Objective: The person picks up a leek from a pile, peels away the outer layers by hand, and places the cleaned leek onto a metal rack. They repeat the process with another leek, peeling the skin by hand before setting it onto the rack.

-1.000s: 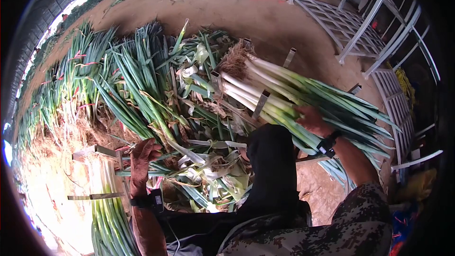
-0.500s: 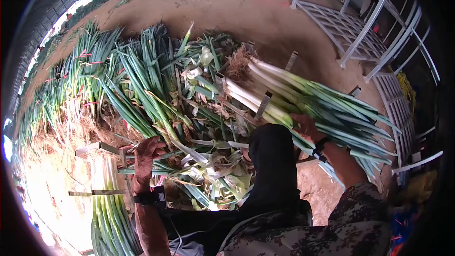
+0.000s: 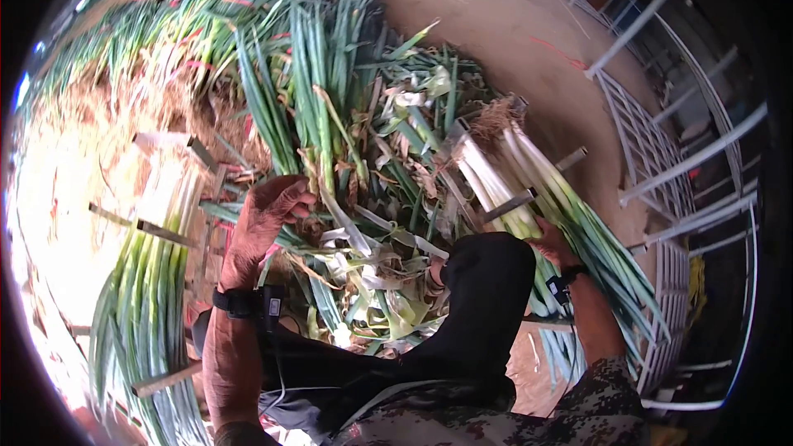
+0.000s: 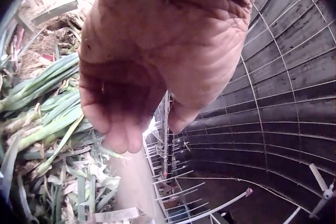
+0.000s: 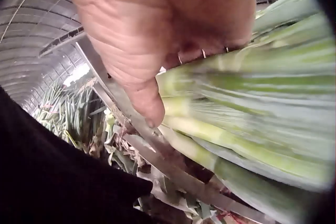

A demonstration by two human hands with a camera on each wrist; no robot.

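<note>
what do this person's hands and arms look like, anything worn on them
The left hand and right hand are gloveless. Each has a black wrist strap with a small dark box bearing a pale label. A thin cable runs beside the left forearm. The right sleeve is pixelled camouflage.

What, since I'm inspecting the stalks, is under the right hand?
Green onion stalks run beneath the right hand; the parts directly under it are covered and cannot be seen.

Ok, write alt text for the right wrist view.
A person's right hand curls over a bundle of long green onions. Metal bars slant alongside; more leafy stalks and a ribbed covering show beyond. Dark fabric fills the lower left.
</note>
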